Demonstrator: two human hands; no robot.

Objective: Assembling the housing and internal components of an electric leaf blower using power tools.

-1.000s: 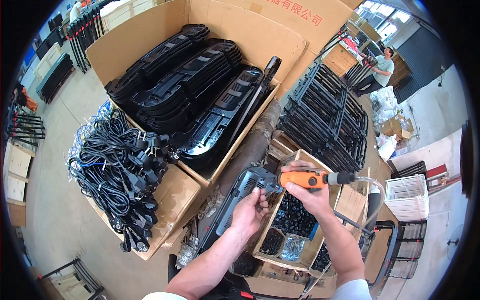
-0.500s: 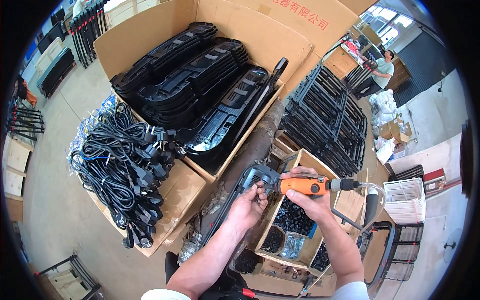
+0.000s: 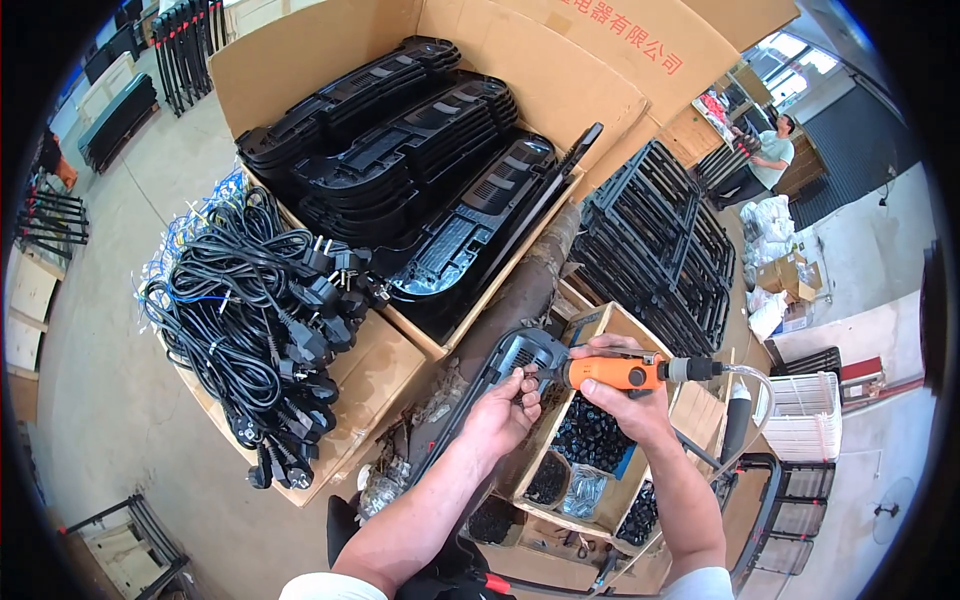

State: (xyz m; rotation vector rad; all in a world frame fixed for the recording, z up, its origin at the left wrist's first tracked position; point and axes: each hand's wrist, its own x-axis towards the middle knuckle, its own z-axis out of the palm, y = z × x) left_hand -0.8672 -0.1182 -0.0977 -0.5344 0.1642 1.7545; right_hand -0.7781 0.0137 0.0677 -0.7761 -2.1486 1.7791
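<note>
My right hand (image 3: 640, 412) is wrapped round an orange pneumatic screwdriver (image 3: 618, 373), held level with its nose toward the left. A clear hose (image 3: 758, 376) runs from its back end. Just short of that nose, my left hand (image 3: 505, 412) is closed in a pinch; whatever its fingertips hold is too small to make out. Under both hands lies a long black plastic housing (image 3: 528, 348) with a slotted end, resting aslant on a worn padded support (image 3: 520, 285). The screwdriver's tip is partly hidden by my fingers.
A wooden parts box (image 3: 600, 318) with small black pieces and screws stands beneath my right hand. At left, bundled power cords (image 3: 240, 300) lie on a carton (image 3: 385, 365). Behind, a large carton holds stacked black housings (image 3: 400, 150). Black frames (image 3: 660, 240) stand right; a person (image 3: 775, 155) works farther off.
The whole view has shifted slightly, so the cartons and cords sit a little further right. Both hands and the screwdriver keep nearly the same place at the housing.
</note>
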